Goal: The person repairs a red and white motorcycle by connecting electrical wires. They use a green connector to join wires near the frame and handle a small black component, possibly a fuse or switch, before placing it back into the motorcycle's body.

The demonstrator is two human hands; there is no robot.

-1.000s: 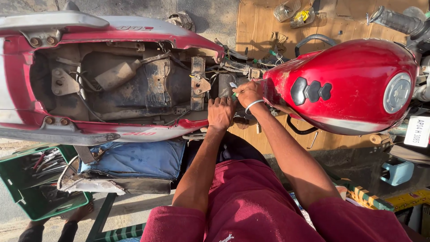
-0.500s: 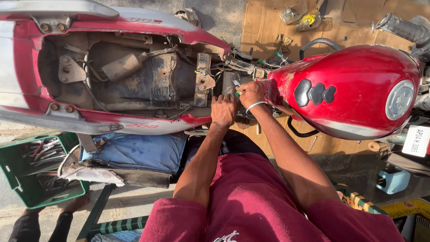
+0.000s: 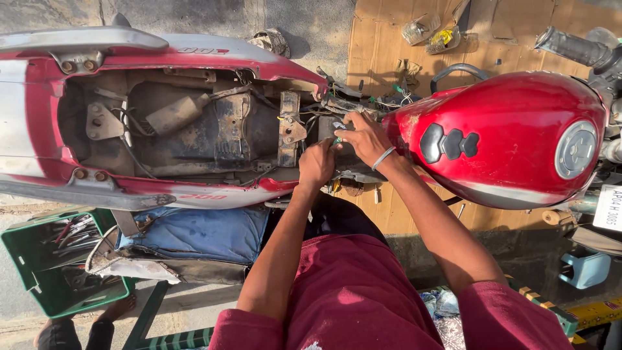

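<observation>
While both hands work in the gap between the red fuel tank (image 3: 512, 139) and the open seat bay (image 3: 194, 123), the left hand (image 3: 317, 163) pinches a small green-tipped connector (image 3: 337, 140) and the right hand (image 3: 364, 135) presses curled fingers on the wiring (image 3: 353, 107) (partly hidden). A tug here could probably snap a thin lead, or the connector might drop into the frame.

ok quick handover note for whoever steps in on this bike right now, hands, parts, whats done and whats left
Left hand: closed on a small green-tipped part at the wiring behind the red fuel tank.
Right hand: fingers on the same spot, against the tank's rear edge.
Done: seat is off, frame bay exposed.
Left: wiring lies loose; seat not refitted. Green tool crate sits on the ground to the left.
</observation>
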